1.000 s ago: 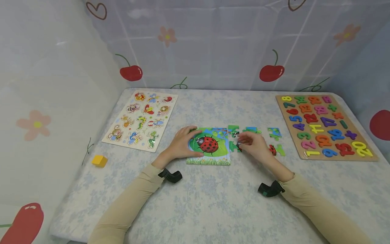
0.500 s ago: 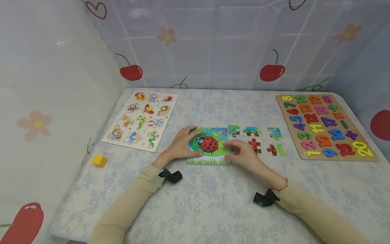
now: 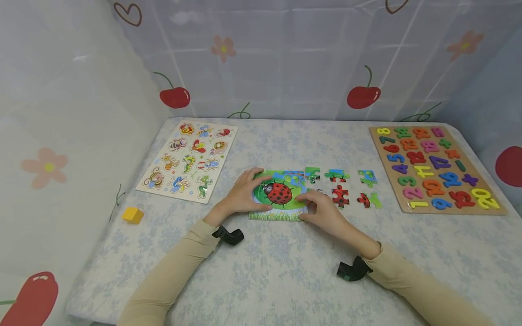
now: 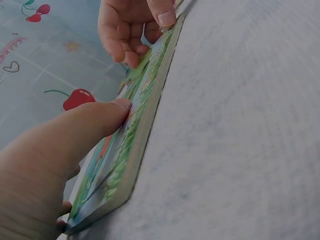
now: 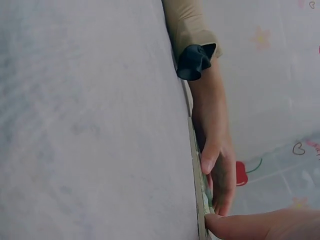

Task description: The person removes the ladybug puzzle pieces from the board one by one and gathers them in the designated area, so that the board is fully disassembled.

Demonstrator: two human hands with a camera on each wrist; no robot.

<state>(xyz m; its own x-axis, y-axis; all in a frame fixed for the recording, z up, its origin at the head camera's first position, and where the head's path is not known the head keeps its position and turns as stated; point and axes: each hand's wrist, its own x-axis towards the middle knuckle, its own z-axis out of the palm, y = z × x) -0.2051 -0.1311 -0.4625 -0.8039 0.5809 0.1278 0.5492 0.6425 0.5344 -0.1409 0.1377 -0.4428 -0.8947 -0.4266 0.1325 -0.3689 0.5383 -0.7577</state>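
Observation:
A ladybug puzzle board [image 3: 281, 213] lies flat at the middle of the table. On its left side rests my left hand [image 3: 238, 194], with thumb and fingers spread apart. In the left wrist view its thumb [image 4: 112, 112] lies on the picture. My right hand [image 3: 326, 213] touches the board's right side, thumb near the lower corner and index finger over the picture. A gap shows between them. Loose jigsaw pieces lie beyond: a red one [image 3: 340, 196], a red and green one [image 3: 369, 200], and several more. My right hand partly covers one piece.
An insect peg puzzle [image 3: 187, 160] lies at the back left. A number board [image 3: 434, 170] is at the back right. Near the left table edge sits a yellow block [image 3: 132, 215]. Printed curtains [image 3: 277, 59] enclose the table's back and sides.
My right hand has moved left and nearer from the loose pieces to the board's right edge, uncovering a red piece. My left hand stays in place on the board.

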